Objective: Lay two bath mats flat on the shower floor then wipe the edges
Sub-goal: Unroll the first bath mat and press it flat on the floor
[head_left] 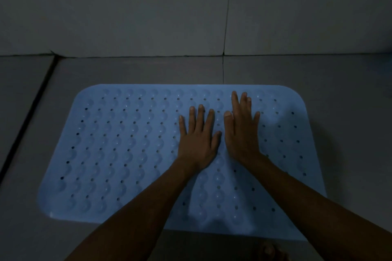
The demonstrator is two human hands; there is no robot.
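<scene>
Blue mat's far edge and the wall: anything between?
Head view: only bare grey floor tile between the blue mat and the wall.

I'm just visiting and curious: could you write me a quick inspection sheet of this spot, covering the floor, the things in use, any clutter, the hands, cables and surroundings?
Surface: grey tiled shower floor, dark grout lines, dimly lit.
Job's things: one light blue rubber bath mat with holes and round bumps, lying flat; second mat and wiping cloth not seen.
Clutter: nothing seen.
Hands: left hand and right hand pressed flat on the mat, fingers straight, side by side.
Cables: nothing seen.
Surroundings: grey tiled wall behind; toes of a bare foot at the bottom edge.
</scene>
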